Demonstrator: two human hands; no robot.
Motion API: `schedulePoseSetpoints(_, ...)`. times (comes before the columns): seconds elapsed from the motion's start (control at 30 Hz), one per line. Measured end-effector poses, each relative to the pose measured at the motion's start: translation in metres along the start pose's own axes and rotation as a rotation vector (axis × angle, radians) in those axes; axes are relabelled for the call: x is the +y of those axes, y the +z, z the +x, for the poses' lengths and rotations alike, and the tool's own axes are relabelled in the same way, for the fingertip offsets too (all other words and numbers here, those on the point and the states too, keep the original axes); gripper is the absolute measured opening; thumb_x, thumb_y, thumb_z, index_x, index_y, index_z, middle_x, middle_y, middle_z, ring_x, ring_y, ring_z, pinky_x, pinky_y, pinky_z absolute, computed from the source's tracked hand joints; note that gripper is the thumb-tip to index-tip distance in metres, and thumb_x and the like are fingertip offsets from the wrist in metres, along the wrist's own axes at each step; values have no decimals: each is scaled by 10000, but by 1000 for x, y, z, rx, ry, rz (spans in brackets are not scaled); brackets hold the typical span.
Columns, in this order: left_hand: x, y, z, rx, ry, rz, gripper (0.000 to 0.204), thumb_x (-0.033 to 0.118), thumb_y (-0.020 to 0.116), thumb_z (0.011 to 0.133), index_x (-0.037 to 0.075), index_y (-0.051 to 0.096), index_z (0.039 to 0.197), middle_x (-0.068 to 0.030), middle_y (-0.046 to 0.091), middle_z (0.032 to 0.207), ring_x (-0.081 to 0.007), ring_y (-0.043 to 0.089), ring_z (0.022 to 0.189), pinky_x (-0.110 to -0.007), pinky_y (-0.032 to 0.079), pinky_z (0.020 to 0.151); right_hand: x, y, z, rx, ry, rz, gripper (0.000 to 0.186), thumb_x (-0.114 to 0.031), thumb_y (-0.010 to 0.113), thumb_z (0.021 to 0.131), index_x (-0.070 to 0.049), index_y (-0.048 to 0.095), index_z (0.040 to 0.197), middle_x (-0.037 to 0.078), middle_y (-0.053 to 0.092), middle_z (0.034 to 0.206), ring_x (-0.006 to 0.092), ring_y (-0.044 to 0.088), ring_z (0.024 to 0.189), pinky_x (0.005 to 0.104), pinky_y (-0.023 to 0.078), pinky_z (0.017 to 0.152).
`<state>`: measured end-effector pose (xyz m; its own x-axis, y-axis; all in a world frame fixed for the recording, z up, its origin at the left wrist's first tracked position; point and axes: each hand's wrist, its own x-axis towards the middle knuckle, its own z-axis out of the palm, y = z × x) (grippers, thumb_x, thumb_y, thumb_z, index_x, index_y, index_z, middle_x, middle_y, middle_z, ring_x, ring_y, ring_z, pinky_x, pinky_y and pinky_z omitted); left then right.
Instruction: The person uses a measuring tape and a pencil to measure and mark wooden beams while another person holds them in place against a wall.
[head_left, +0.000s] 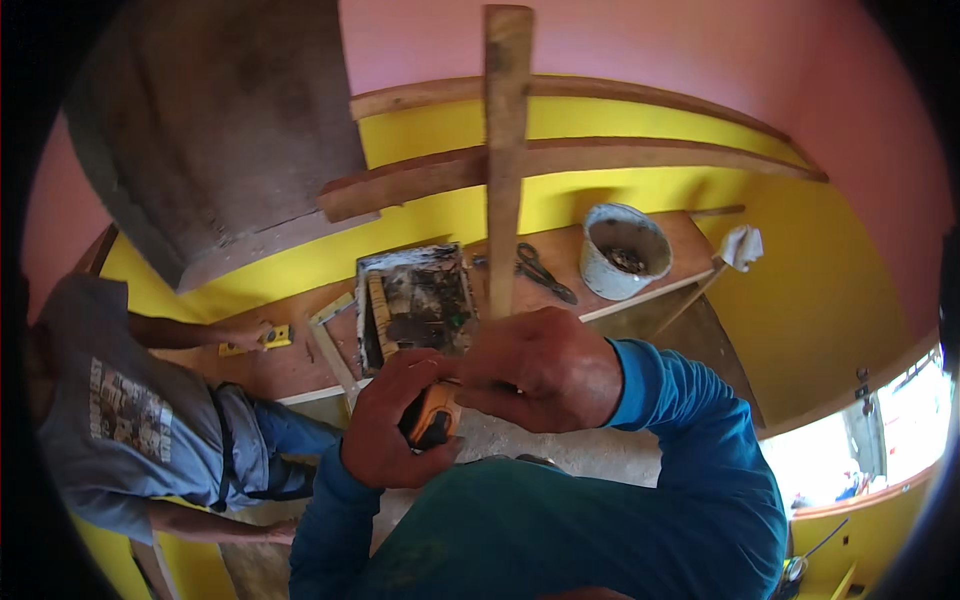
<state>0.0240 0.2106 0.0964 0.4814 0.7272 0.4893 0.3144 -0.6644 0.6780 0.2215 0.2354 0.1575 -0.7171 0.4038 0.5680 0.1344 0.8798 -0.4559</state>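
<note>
My left hand [398,420] is wrapped round an orange and black tape measure [434,415], held in front of my chest. Close against it, my right hand [545,370] has its fingers curled, slightly blurred; what they grip is hidden. Beyond my right hand rises a wooden strip [507,150], its lower end disappearing behind the knuckles. I cannot tell whether the hand touches it. The strip crosses in front of a long wooden board [600,157] by the yellow wall.
On the wooden bench [290,368] are a stained tray [465,285], black-handled shears [545,272] and a whitish bucket [628,255] with debris inside. At left, a co-worker [160,390] in a grey shirt has a hand on a yellow level [255,341]. A white cloth [742,247] tops a stick.
</note>
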Motion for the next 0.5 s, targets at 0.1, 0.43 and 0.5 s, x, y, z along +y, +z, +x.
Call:
schedulePoseSetpoints(0.1,-13,-6,-19,27,-44,-55,546,212,648,573,-27,469,1030,-147,530,877,-262,541,813,-326,424,714,13,30,6,26,-9,43,107,-52,616,666,-44,540,742,86,491,594,267,511,531,348,398,470)
schedulePoseSetpoints(0.43,-61,28,-74,155,-360,-198,408,186,567,640,-36,516,978,-167,543,824,-252,557,729,-309,440,675,42,98,-15,-65,263,143,166,-87,613,668,-29,537,803,119,526,643,273,536,558,338,425,487)
schedulePoseSetpoints(0.5,-84,34,-69,148,-310,-118,409,184,564,639,-31,516,984,-168,540,813,-261,553,725,-311,439,671,54,111,-28,71,394,236,175,-110,628,665,-39,545,801,116,526,629,258,537,543,319,422,476)
